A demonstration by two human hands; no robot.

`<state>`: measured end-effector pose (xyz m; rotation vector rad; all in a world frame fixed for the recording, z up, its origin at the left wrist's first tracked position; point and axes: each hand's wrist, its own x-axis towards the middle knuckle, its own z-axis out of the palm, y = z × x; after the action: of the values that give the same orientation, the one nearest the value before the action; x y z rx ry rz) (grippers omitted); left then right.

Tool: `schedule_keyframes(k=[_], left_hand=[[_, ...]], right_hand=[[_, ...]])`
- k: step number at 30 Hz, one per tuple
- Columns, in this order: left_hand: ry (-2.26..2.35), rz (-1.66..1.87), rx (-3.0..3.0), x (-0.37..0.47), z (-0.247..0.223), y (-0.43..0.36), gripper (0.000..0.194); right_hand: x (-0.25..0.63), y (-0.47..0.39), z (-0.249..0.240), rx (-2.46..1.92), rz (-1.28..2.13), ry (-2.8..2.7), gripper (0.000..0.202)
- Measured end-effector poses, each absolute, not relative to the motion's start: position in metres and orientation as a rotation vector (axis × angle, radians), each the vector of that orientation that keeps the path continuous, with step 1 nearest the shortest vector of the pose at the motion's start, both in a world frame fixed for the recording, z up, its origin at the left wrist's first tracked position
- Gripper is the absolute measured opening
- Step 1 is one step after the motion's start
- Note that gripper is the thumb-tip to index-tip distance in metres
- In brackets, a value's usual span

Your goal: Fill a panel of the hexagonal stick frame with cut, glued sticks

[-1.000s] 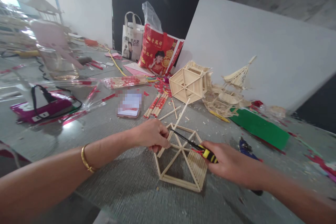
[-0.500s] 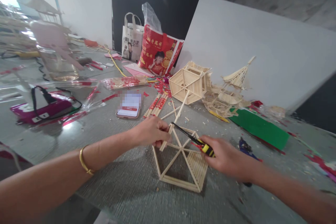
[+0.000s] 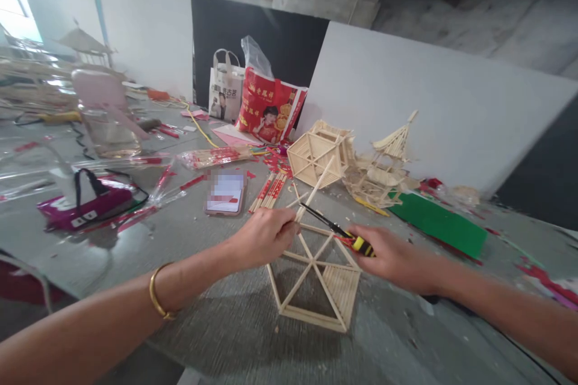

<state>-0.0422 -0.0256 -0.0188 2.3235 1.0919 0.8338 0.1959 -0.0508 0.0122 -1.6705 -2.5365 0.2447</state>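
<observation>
My left hand [image 3: 268,236] is closed round a pale wooden chopstick [image 3: 321,181] that slants up and away from the fingers. In my right hand [image 3: 383,258] are long-nose pliers [image 3: 323,218] with black jaws and a yellow-and-black handle. The pliers' tip lies at the chopstick, just above my left fingers; whether the jaws pinch it I cannot tell. Below both hands, a hexagonal stick frame [image 3: 291,311] with crossing spokes lies on the grey table. Its right section is filled with parallel sticks. My left hand hides part of the frame's upper left.
Behind stand a hexagonal stick model [image 3: 311,156] and a small roofed stick model [image 3: 391,147]. A phone [image 3: 226,192], wrapped chopsticks [image 3: 270,191], a green board [image 3: 440,222], a purple pack [image 3: 85,204] and a red bag [image 3: 266,108] are around. Scraps litter the table [image 3: 217,337].
The view has tilted up, so the background sits lower. Both hands stay close together over the frame, with the chopstick and pliers still held; the chopstick now points up more steeply.
</observation>
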Motion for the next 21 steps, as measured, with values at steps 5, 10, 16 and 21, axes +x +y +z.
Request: schedule_keyframes(k=[5, 10, 16, 21], left_hand=[[0.923, 0.815, 2.201, -0.047, -0.017, -0.023, 0.023], [1.010, 0.849, 2.174, -0.045, -0.025, -0.005, 0.027], [1.023, 0.929, 2.052, -0.053, -0.024, -0.001, 0.027], [0.666, 0.870, 1.767, -0.061, -0.023, -0.003, 0.025]], right_hand=[[0.195, -0.057, 0.010, -1.619, 0.248, -2.561, 0.025], [0.184, -0.035, 0.006, -1.765, 0.168, -2.552, 0.019], [0.176, -0.032, 0.027, -1.725, 0.331, -2.587, 0.021], [0.181, -0.042, 0.029, -1.678, 0.334, -2.593, 0.023]])
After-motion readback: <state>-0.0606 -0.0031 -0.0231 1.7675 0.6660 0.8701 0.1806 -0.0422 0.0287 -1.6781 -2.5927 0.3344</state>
